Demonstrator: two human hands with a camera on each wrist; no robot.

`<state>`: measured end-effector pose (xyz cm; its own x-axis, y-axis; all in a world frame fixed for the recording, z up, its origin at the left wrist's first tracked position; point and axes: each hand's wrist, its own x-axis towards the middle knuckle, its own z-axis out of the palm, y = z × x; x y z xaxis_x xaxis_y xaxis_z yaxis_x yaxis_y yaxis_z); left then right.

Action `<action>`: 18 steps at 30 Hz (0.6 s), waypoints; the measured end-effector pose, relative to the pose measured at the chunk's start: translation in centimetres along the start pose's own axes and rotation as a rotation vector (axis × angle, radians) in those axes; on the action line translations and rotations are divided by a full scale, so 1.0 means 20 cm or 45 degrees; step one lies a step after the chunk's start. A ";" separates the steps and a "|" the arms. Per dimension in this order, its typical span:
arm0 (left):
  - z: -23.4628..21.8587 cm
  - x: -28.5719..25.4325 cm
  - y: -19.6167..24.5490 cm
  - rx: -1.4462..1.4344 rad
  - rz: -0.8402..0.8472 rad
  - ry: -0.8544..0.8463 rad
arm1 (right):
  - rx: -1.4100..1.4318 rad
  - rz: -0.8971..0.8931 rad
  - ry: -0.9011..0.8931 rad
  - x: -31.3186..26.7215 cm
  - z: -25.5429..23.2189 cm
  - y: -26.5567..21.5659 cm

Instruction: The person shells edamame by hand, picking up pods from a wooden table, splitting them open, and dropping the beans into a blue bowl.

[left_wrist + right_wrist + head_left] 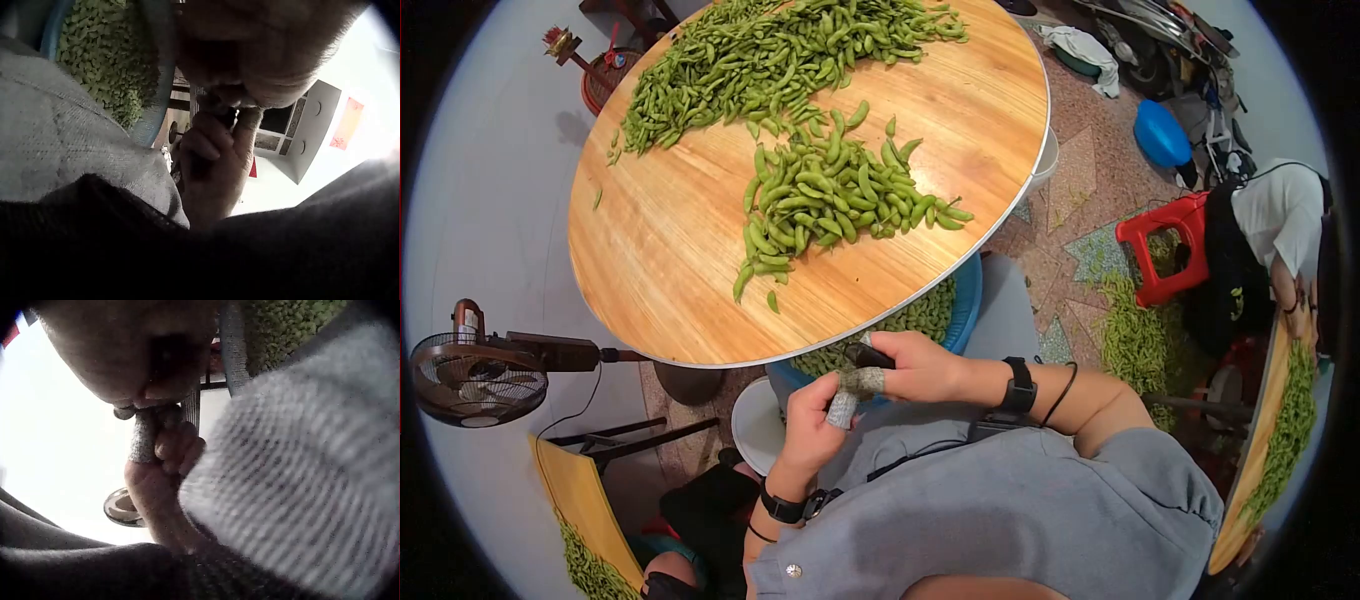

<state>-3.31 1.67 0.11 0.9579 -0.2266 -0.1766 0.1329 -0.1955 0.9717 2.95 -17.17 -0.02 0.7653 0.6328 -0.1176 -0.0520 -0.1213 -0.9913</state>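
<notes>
In the head view my left hand [808, 428] and right hand [920, 370] meet in front of my lap, below the round table's edge. Both have curled fingers, and grey wrapping covers each thumb. A dark piece [862, 352] lies by the right fingers; I cannot tell what it is. Whether a pod is between the fingertips is hidden in all views. A blue basin [970, 300] of shelled green beans [930, 318] stands beyond the hands, partly under the table. The left wrist view shows these beans [106, 56] beside grey cloth [69, 119].
The round wooden table [670, 260] carries a near heap of green pods [830, 195] and a larger far heap [750, 65]. A white bucket [755, 425] stands at left, a fan [480, 365] beyond it. At right are a red stool [1135, 235] and a seated person [1280, 215].
</notes>
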 end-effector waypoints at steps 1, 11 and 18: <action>0.00 0.00 0.01 0.001 -0.001 0.000 | 0.369 0.291 -0.167 0.00 -0.02 -0.03; -0.09 -0.04 -0.11 -0.799 -0.066 0.296 | -0.816 -0.488 0.229 -0.08 -0.07 0.12; -0.40 -0.38 -0.41 0.785 -0.243 0.778 | -1.143 -0.377 0.958 -0.05 -0.50 -0.07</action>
<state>-9.70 12.68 -5.19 0.9254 0.3768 -0.0409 0.3123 -0.6969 0.6456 8.60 -25.24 2.06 0.8697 0.1588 0.4673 0.4244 -0.7240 -0.5438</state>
